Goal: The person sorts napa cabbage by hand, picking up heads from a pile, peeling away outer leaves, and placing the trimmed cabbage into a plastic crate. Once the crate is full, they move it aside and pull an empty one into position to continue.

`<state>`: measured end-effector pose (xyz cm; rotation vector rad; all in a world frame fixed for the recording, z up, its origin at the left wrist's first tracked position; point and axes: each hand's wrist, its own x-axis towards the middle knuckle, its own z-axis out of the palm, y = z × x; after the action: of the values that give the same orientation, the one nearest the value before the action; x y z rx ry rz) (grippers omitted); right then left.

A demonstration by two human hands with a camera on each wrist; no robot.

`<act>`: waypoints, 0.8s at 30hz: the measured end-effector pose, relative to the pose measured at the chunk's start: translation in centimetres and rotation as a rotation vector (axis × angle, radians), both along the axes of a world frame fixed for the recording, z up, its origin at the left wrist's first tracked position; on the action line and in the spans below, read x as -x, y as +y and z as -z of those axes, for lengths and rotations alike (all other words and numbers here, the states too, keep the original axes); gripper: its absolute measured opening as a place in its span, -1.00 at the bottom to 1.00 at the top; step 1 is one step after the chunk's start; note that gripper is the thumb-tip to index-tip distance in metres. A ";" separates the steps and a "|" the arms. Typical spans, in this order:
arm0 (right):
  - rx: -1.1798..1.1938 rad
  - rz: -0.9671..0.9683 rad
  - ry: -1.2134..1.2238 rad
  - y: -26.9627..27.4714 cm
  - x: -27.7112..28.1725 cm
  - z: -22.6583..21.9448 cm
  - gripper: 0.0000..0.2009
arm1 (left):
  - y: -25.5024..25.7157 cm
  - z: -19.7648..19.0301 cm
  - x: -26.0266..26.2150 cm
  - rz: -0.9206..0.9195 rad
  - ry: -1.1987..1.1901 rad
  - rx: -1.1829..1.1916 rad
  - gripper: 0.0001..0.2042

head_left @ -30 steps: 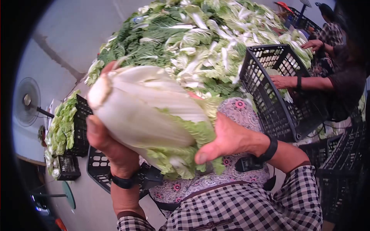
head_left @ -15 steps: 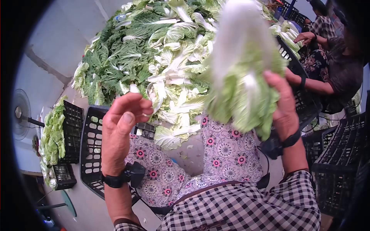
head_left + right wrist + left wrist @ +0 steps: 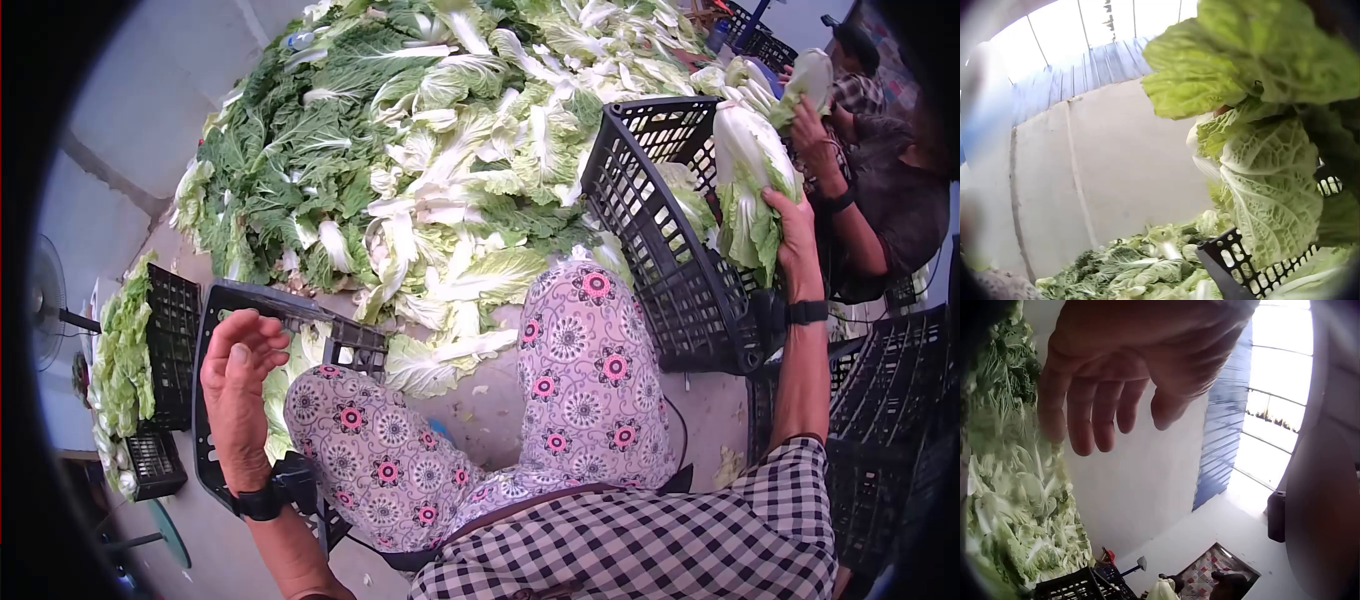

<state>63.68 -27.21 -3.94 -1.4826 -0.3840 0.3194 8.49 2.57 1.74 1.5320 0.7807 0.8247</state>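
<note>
My right hand (image 3: 797,235) grips a napa cabbage (image 3: 748,165) by its leafy end, the white base pointing up and away. It is above the right side of a black slatted crate (image 3: 672,285), overlapping the crate in the head view. In the right wrist view, green cabbage leaves (image 3: 1269,187) fill the upper right and hide most of the hand. My left hand (image 3: 238,395) is raised over a second black crate (image 3: 300,305) beside my left knee. Its fingers are loosely bent and nothing is in them, as the left wrist view also shows.
A large heap of loose cabbage leaves (image 3: 430,150) spreads in front. Another person (image 3: 880,215) sits at right, holding a cabbage (image 3: 808,78) near my crate. Stacked crates (image 3: 875,400) stand at lower right, a filled crate (image 3: 172,340) at left, and a fan (image 3: 48,300) behind it.
The cabbage, first held in both hands, has moved right in my right hand to the right crate. My left hand let go and moved left. The other person has raised a cabbage.
</note>
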 end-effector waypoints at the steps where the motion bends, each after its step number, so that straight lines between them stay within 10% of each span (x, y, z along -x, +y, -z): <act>1: 0.043 0.004 -0.021 0.5 -0.8 0.4 -0.48 | 0.2 0.0 0.2 -0.007 0.009 0.002 -0.63; 8: 0.329 -0.281 0.016 4.9 -3.9 5.8 -0.20 | 0.7 0.3 1.5 -0.054 0.056 0.010 -0.62; 10: 0.733 -0.104 0.024 5.6 -2.3 5.6 -0.23 | 0.7 0.4 2.0 -0.057 0.078 0.020 -0.63; 17: 0.498 -0.105 -0.300 5.8 -0.3 1.9 -0.48 | 1.7 0.8 4.3 -0.096 0.189 0.017 -0.65; 24: 0.411 -0.596 -0.409 8.8 15.3 -4.9 -0.60 | 5.5 4.2 8.5 -0.167 0.351 -0.015 -0.71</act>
<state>48.38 -18.38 0.99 -1.8168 -1.1518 0.5936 0.03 8.04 -2.43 1.6647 1.1731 0.6903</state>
